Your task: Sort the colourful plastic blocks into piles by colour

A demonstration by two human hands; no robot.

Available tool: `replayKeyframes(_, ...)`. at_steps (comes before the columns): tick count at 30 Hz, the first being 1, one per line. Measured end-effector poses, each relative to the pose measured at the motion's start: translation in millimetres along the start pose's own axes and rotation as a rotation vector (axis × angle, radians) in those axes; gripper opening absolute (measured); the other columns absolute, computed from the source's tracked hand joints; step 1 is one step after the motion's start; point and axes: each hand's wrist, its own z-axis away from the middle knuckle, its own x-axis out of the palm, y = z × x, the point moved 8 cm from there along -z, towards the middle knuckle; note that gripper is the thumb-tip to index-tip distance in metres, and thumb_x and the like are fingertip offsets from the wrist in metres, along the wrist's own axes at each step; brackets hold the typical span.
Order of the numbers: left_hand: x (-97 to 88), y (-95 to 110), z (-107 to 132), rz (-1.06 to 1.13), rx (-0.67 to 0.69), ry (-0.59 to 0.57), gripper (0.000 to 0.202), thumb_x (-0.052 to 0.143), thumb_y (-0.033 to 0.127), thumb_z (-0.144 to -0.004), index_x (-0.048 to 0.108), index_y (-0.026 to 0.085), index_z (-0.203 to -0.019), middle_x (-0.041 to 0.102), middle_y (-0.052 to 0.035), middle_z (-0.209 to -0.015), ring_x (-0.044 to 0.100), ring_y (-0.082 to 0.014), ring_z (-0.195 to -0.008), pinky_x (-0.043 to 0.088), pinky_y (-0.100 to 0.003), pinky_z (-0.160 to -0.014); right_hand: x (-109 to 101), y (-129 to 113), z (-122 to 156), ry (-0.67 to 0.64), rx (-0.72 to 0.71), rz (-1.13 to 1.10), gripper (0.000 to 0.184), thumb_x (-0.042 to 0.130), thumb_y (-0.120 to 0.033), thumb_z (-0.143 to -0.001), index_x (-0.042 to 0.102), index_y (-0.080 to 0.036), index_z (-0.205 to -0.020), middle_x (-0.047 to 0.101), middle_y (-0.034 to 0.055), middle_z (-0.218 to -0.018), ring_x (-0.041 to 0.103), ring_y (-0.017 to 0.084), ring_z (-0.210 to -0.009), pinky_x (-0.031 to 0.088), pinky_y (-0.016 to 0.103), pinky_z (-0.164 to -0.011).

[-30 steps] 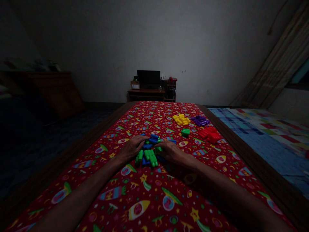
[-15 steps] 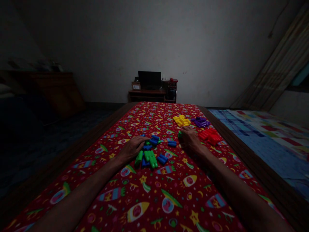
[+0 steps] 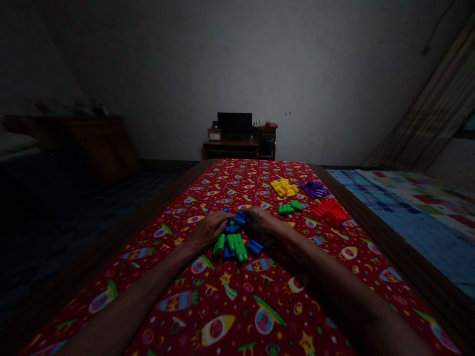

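Blue and green plastic toy blocks lie in a mixed pile between my hands. My left hand (image 3: 212,229) rests at the pile's left side, fingers loosely stretched, the tips touching or very near the blocks. My right hand (image 3: 262,220) reaches in from the right, its fingers closed at a blue block (image 3: 240,217) on the far side of the pile. Nearer to me are green blocks (image 3: 237,245) and a separate blue block (image 3: 255,247). A small group of green blocks (image 3: 289,207) lies beyond my right hand.
Yellow blocks (image 3: 284,188), purple blocks (image 3: 313,190) and red blocks (image 3: 330,212) lie in separate groups at the far right. A red patterned cloth (image 3: 237,291) covers the long surface. A monitor (image 3: 235,125) stands on a desk by the wall.
My right hand has let go of a green block beside the yellow group and moved left to the mixed pile. My left hand has stayed nearly still. The view has shifted slightly.
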Motion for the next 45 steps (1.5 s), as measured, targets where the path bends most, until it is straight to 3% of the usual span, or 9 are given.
replayKeyframes(3,-0.5,2.1,0.4,0.009,0.015,0.0,0.034,0.038,0.026,-0.095,0.062,0.022,-0.118,0.068,-0.0076,-0.112,0.061,-0.0203,-0.105,0.048,-0.037,-0.094,-6.1,11.4,-0.6,0.032,0.031,0.0,0.024,0.058,-0.017,-0.079,0.064,-0.016,-0.102,0.067,0.0014,-0.083,0.056,0.012,-0.07,0.037,0.02,-0.064)
replayKeyframes(13,3.1,-3.8,-0.4,-0.024,0.017,-0.012,0.035,0.036,0.026,-0.096,0.064,0.018,-0.115,0.068,-0.0093,-0.11,0.062,-0.0207,-0.104,0.048,-0.036,-0.093,-79.1,86.8,49.6,0.183,0.472,0.622,0.029,0.054,-0.023,-0.088,0.063,-0.014,-0.114,0.065,0.0174,-0.109,0.055,0.027,-0.102,0.036,0.036,-0.087)
replayKeyframes(18,1.1,-0.4,-0.7,-0.025,0.01,-0.013,0.035,0.037,0.026,-0.095,0.064,0.018,-0.114,0.068,-0.009,-0.11,0.062,-0.0204,-0.103,0.048,-0.036,-0.093,-84.9,104.7,64.8,0.06,0.664,0.647,0.032,0.046,-0.032,-0.094,0.065,-0.011,-0.107,0.065,0.019,-0.108,0.058,0.027,-0.1,0.037,0.033,-0.08)
replayKeyframes(24,-3.1,1.5,-1.7,0.03,-0.007,0.004,0.033,0.04,0.028,-0.094,0.065,0.02,-0.113,0.069,-0.0078,-0.108,0.063,-0.0204,-0.101,0.049,-0.035,-0.091,-86.5,59.3,37.7,0.136,0.491,0.553,0.036,0.038,-0.029,-0.096,0.068,-0.01,-0.097,0.069,0.0151,-0.087,0.059,0.019,-0.076,0.035,0.027,-0.066)
replayKeyframes(27,-3.7,-2.1,-3.2,0.106,-0.054,0.009,0.03,0.049,0.035,-0.09,0.068,0.021,-0.109,0.071,-0.007,-0.105,0.064,-0.0211,-0.099,0.05,-0.035,-0.089,-57.0,12.3,15.0,0.095,0.249,0.378,0.033,0.038,-0.025,-0.096,0.068,-0.012,-0.096,0.068,0.0099,-0.078,0.057,0.015,-0.068,0.032,0.024,-0.061)
replayKeyframes(32,-10.0,-17.9,-2.6,0.21,-0.22,0.16,0.028,0.06,0.043,-0.077,0.071,0.019,-0.088,0.073,-0.0069,-0.093,0.067,-0.0232,-0.089,0.053,-0.036,-0.083,2.1,-42.9,-0.5,-0.006,-0.05,0.165,0.035,0.049,-0.016,-0.088,0.055,-0.015,-0.123,0.068,0.0087,-0.094,0.057,0.014,-0.076,0.033,0.022,-0.061)
replayKeyframes(37,-9.1,-11.2,-3.7,0.335,-0.284,0.167,0.028,0.059,0.044,-0.078,0.071,0.019,-0.078,0.073,-0.0041,-0.082,0.068,-0.0199,-0.077,0.053,-0.03,-0.075,11.9,-37.0,3.2,0.013,-0.018,0.037,0.032,0.05,-0.011,-0.086,0.059,-0.014,-0.116,0.068,0.0074,-0.09,0.057,0.014,-0.072,0.036,0.022,-0.062)
replayKeyframes(40,-12.1,-3.5,-4.3,0.305,-0.279,0.161,0.03,0.057,0.045,-0.08,0.071,0.019,-0.082,0.074,-0.0044,-0.086,0.068,-0.02,-0.081,0.053,-0.03,-0.077,1.0,-29.4,3.6,0.062,0.013,-0.081,0.03,0.051,-0.009,-0.083,0.066,-0.015,-0.109,0.071,0.0064,-0.09,0.061,0.014,-0.075,0.041,0.022,-0.066)
replayKeyframes(45,-24.7,-3.9,-5.6,0.221,-0.24,0.154,0.037,0.048,0.047,-0.089,0.071,0.019,-0.087,0.073,-0.0061,-0.093,0.066,-0.0209,-0.09,0.05,-0.032,-0.085,-32.4,4.5,0.4,0.218,0.255,-0.225,0.04,0.053,-0.004,-0.073,0.07,-0.015,-0.108,0.074,0.0055,-0.098,0.068,0.017,-0.086,0.05,0.024,-0.076)
